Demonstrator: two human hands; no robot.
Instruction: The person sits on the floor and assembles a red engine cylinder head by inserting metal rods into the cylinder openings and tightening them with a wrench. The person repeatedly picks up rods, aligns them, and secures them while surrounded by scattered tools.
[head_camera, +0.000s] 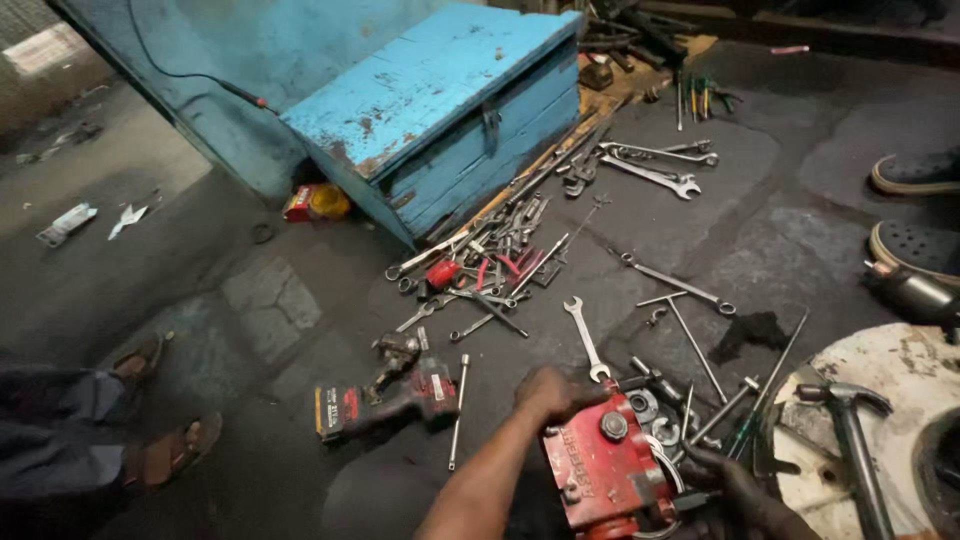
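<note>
We saw the left hand (548, 392) resting over the top left corner of a red metal machine part (603, 468) that sat low on the dark floor (300, 420), its grip curled onto the casting's edge. The right hand (738, 485), dark with grease, lay against the part's right side, though we could not tell how far its grip was closed. Just left of the part lay a red and black cordless impact wrench (385, 400), with an open-ended spanner (586, 338) touching the floor just above it. A scatter of spanners and sockets (500, 262) spread toward a worn blue wooden box (440, 105). A hammer (850, 430) rested on a white round surface (900, 380) at the right.
</note>
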